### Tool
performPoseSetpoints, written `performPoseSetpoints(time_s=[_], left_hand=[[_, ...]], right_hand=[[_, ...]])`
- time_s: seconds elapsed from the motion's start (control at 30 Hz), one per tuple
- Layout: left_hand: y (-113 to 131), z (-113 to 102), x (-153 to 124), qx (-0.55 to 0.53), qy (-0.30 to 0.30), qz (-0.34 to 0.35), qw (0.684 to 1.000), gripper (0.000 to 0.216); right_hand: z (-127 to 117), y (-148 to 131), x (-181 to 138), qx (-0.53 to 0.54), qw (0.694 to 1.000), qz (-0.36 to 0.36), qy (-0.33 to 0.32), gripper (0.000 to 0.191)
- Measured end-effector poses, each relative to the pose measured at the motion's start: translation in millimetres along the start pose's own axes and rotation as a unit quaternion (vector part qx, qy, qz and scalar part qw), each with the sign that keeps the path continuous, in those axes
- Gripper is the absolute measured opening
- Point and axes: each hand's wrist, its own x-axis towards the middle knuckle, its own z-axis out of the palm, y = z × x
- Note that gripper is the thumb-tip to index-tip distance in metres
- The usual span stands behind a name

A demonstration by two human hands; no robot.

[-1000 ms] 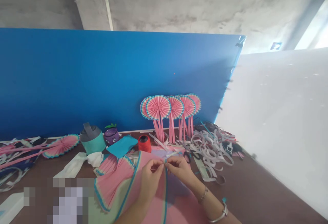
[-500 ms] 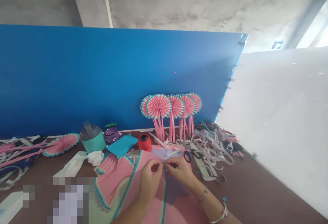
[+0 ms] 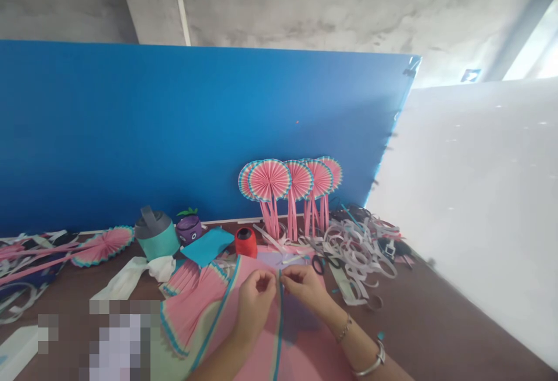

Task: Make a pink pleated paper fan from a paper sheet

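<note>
A pink paper sheet [image 3: 261,346] with blue and cream edge stripes lies in front of me. At the top of its right striped edge, my left hand [image 3: 257,296] pinches the paper with thumb and forefinger. Just across that stripe my right hand [image 3: 305,288] is closed in a pinch at the same spot, its wrist wearing a bracelet and a bangle. More pink paper lies beneath my right forearm. To the left sits a pleated pink paper piece [image 3: 192,311] with a blue edge. What exactly is between the fingertips is too small to see.
Round pink paper fans [image 3: 270,180] lean on the blue panel [image 3: 174,125]. Behind the hands stand a red thread spool [image 3: 246,242], blue paper [image 3: 209,245], a purple pot [image 3: 189,228] and a teal container [image 3: 157,237]. Scissors [image 3: 318,263] and curled white strips [image 3: 357,253] lie to the right.
Both hands stay at the striped edge in nearly the same pinch. The whole view has shifted very slightly.
</note>
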Motion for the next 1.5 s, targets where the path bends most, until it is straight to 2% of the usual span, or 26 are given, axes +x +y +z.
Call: performPoseSetpoints(time_s=[0.2,0.77,1.2,1.5], left_hand=[[-6,-1,1,-0.008,-0.008,-0.006,1.000,0.021],[-9,0,1,0.061,0.008,0.024,0.998,0.016],[1,0,0,0.000,-0.011,-0.015,1.000,0.020],[0,-1,1,-0.037,-0.025,-0.026,0.999,0.021]], right_hand=[[0,2,0,0.004,1.000,0.007,-0.004,0.017],[3,-9,-4,-0.106,0.994,-0.022,0.000,0.017],[2,-5,-2,-0.046,0.999,-0.007,-0.006,0.021],[1,-4,0,-0.017,1.000,0.015,0.003,0.019]])
